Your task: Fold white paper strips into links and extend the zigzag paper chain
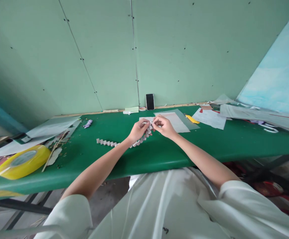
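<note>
Zigzag strip (140, 142) being held above the green worktop (104, 127)
Its end is being pinched by left (147, 122) and right fingers (153, 124).

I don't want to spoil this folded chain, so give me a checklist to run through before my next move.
1. Left fingers on the folded chain: ok.
2. Right fingers meeting them at the worked end: ok.
3. Newest fold fully seated: cannot tell, fingers cover it.
4. Loose end resting on the green table: ok.
5. Yellow tape roll apart from the chain: ok.
6. Yellow tape roll off the table: not ok, it lies at the left.
</note>
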Action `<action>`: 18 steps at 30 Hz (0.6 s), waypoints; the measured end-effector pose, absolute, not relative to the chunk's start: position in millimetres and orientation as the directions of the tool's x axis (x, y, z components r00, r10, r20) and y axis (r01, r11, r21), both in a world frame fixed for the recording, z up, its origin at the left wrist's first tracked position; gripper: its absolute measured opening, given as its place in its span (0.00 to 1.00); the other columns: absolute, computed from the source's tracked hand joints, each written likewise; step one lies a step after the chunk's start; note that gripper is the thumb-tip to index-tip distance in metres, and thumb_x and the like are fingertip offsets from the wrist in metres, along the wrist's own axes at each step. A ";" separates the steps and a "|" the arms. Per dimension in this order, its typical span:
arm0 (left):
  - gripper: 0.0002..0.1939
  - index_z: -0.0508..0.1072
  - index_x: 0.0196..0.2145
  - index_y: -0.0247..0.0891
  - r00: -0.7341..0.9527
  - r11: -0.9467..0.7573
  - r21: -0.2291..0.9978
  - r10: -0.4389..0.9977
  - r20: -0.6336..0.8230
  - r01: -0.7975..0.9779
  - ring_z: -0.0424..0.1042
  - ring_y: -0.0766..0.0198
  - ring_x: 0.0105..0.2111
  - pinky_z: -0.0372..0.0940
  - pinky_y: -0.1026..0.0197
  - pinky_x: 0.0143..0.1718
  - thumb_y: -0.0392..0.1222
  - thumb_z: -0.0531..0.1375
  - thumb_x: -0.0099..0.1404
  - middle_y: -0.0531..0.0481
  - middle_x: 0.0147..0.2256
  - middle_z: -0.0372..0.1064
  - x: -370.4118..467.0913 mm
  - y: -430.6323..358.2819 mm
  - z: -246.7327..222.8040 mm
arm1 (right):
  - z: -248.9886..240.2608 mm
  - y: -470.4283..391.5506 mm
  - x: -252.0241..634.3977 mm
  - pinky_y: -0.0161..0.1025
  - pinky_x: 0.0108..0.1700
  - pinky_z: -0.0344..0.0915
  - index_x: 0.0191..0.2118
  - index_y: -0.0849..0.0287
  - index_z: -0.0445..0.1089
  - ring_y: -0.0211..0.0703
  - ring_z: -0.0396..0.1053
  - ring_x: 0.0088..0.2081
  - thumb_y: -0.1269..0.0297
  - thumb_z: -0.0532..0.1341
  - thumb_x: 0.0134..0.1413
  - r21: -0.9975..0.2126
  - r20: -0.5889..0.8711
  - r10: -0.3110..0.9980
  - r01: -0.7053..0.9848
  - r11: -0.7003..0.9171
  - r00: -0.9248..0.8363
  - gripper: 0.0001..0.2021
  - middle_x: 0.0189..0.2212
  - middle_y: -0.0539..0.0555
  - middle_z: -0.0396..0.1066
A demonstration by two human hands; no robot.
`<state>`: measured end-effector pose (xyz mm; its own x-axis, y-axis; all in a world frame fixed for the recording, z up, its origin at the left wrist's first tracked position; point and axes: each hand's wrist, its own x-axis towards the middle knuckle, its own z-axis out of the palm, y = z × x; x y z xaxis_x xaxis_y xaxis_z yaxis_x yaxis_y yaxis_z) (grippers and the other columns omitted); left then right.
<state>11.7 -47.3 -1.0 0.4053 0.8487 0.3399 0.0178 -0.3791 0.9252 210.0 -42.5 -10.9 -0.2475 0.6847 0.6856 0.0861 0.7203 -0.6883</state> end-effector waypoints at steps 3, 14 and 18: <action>0.20 0.70 0.42 0.37 0.383 -0.348 0.937 0.870 0.310 0.032 0.80 0.61 0.24 0.68 0.66 0.22 0.59 0.62 0.70 0.49 0.28 0.78 12.9 -44.7 -4.1 | -10.2 -44.4 208.2 0.42 0.33 0.75 0.32 0.56 0.68 0.37 0.69 0.27 0.51 0.67 0.63 -0.687 0.676 0.682 0.096 0.720 -0.277 0.16 0.42 0.55 0.69; 0.20 0.70 0.44 0.37 0.399 -0.296 0.955 0.878 0.266 0.016 0.81 0.61 0.25 0.69 0.67 0.23 0.59 0.62 0.71 0.48 0.31 0.78 12.0 -43.3 -8.8 | -14.3 -40.7 208.6 0.43 0.36 0.76 0.32 0.56 0.67 0.39 0.68 0.30 0.55 0.67 0.62 -0.682 0.667 0.681 0.122 0.721 -0.302 0.14 0.45 0.57 0.67; 0.20 0.70 0.44 0.36 0.397 -0.294 0.956 0.878 0.266 0.010 0.81 0.62 0.25 0.69 0.68 0.23 0.58 0.62 0.72 0.49 0.31 0.77 11.6 -42.3 -9.6 | -12.6 -41.9 208.9 0.42 0.36 0.74 0.32 0.56 0.66 0.39 0.67 0.31 0.56 0.67 0.63 -0.663 0.676 0.667 0.137 0.736 -0.312 0.13 0.43 0.56 0.67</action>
<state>11.6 -42.3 -9.6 0.3971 0.8783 0.2662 0.0102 -0.2943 0.9557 208.9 -41.9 -12.6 -0.3122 0.6674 0.6761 0.1365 0.7358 -0.6633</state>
